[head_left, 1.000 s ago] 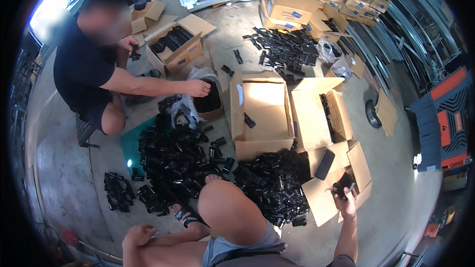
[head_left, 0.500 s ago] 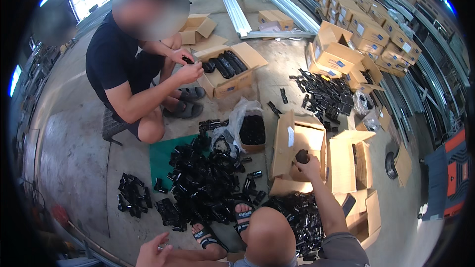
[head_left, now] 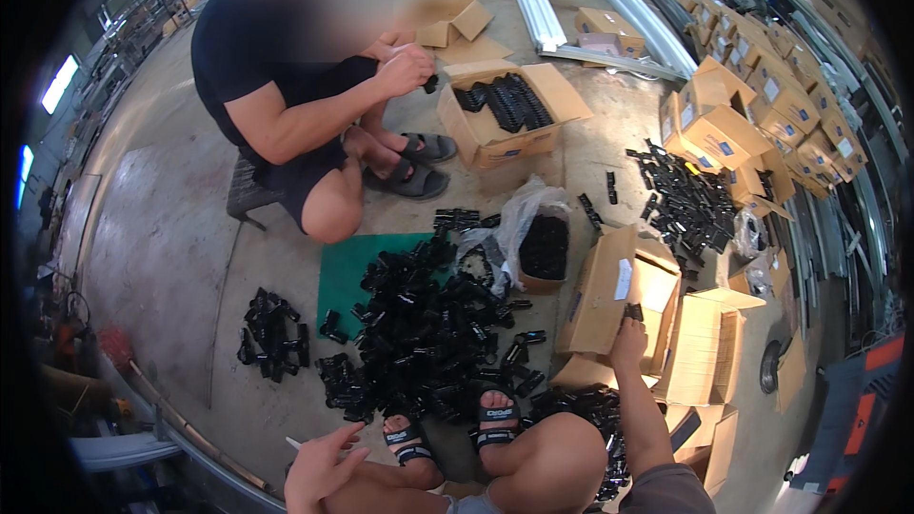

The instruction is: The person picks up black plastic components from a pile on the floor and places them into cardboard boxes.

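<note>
My right hand [head_left: 628,341] is closed round a small black plastic part [head_left: 634,311] at the mouth of an open cardboard box [head_left: 598,293]. Part of the hand's grip is hidden by its own back. Low on the left, my left hand [head_left: 327,466] hovers by my knee with its fingers apart. A thin white stick [head_left: 293,442] shows at that hand's edge; whether it is held I cannot tell. In front of my sandalled feet lies a big heap of black plastic parts [head_left: 419,324], partly on a green sheet [head_left: 341,271]. More black parts [head_left: 581,409] lie beneath my right arm.
Across from me a person [head_left: 314,105] on a low stool handles a small black piece beside a filled carton [head_left: 505,148]. An open box [head_left: 700,357] stands right of mine. A bagged carton [head_left: 543,247], another pile [head_left: 685,200] and stacked boxes [head_left: 781,86] lie beyond.
My view has shifted, so the scene sits further right. My right hand with the black part has moved against the box's opening, and the box leans more. The other person's hands have drawn back from their carton.
</note>
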{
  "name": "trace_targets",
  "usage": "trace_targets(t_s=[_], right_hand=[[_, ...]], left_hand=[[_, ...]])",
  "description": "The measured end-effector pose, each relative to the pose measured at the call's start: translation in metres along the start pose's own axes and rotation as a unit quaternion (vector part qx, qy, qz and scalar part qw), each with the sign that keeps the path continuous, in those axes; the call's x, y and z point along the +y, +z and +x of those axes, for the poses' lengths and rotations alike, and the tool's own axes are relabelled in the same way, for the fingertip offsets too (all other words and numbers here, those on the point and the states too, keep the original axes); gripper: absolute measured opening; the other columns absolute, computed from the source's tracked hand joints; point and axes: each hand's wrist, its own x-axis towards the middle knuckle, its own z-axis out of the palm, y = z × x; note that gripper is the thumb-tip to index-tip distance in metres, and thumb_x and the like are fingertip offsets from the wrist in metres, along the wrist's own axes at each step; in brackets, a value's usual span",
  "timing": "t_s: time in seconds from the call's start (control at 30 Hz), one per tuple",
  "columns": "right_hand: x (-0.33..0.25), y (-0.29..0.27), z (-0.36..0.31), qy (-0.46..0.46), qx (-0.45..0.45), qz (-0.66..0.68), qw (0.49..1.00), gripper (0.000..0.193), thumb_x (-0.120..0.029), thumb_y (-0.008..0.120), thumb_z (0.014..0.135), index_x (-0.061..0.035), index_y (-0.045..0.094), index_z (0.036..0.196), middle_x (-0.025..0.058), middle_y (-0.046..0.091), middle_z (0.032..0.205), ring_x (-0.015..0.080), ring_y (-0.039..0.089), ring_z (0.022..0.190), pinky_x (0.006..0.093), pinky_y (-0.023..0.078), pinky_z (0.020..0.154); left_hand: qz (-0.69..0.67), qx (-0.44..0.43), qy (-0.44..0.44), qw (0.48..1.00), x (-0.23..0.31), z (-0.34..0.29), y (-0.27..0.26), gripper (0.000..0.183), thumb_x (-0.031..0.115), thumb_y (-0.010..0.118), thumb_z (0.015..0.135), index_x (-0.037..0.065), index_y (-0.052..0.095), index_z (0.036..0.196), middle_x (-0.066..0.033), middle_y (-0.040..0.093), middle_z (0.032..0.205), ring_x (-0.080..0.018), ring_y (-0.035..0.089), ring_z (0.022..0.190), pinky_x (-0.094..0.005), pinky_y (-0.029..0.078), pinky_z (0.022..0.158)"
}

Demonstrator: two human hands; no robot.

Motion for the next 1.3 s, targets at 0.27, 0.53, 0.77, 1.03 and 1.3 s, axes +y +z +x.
trace_targets(t_s=[0.27, 0.53, 0.77, 1.03, 1.3], right_hand=[[-0.015, -0.015, -0.011, 0.009, -0.051, -0.035, 0.998, 0.033, -0.008, 0.071, 0.077, -0.0068, 0.054, 0.105, 0.0123, 0.06, 0.106, 0.0307, 0.056, 0.109, 0.0486, 0.037, 0.098], [-0.002, -0.022, 0.003, 0.181, 0.067, 0.366, 0.91, 0.032, -0.023, 0.074, 0.086, -0.0004, 0.063, 0.106, 0.0118, 0.066, 0.095, 0.0265, 0.064, 0.09, 0.0403, 0.048, 0.085], [-0.068, -0.224, 0.011, 0.147, -0.009, 0.806, 0.574, 0.015, -0.019, 0.063, 0.098, -0.01, 0.056, 0.089, -0.0009, 0.059, 0.076, 0.0081, 0.058, 0.066, 0.023, 0.047, 0.062], [-0.184, -0.332, -0.061, -0.016, -0.393, 0.787, 0.475, 0.027, -0.021, 0.057, 0.1, 0.0005, 0.058, 0.116, 0.0076, 0.067, 0.097, 0.0181, 0.068, 0.083, 0.0318, 0.056, 0.075], [-0.262, -0.357, -0.134, -0.068, -0.518, 0.735, 0.433, 0.027, -0.021, 0.062, 0.1, -0.0011, 0.062, 0.118, 0.004, 0.067, 0.096, 0.0107, 0.064, 0.078, 0.0244, 0.052, 0.068]], left_hand=[[0.01, -0.001, 0.029, 1.0, -0.002, 0.0, -0.004, 0.047, 0.032, 0.066, 0.094, 0.009, 0.059, 0.135, -0.02, 0.072, 0.107, -0.0338, 0.071, 0.1, -0.0394, 0.057, 0.085], [0.007, -0.007, 0.026, 1.0, 0.015, -0.004, -0.008, 0.05, 0.039, 0.064, 0.096, 0.012, 0.058, 0.137, -0.0169, 0.072, 0.11, -0.0349, 0.069, 0.104, -0.0399, 0.054, 0.088], [-0.078, -0.061, 0.048, 0.994, 0.059, -0.015, -0.025, 0.056, 0.036, 0.061, 0.099, 0.013, 0.046, 0.148, -0.0145, 0.068, 0.125, -0.0306, 0.068, 0.111, -0.0384, 0.053, 0.092], [-0.206, 0.117, 0.288, 0.928, 0.122, -0.038, -0.033, 0.066, 0.008, 0.069, 0.091, 0.011, 0.042, 0.15, -0.0167, 0.069, 0.119, -0.0272, 0.069, 0.104, -0.0349, 0.055, 0.09], [-0.173, 0.16, 0.406, 0.883, 0.11, -0.006, -0.039, 0.049, 0.008, 0.069, 0.092, 0.005, 0.056, 0.139, -0.0167, 0.063, 0.131, -0.0245, 0.065, 0.115, -0.0336, 0.052, 0.096]])
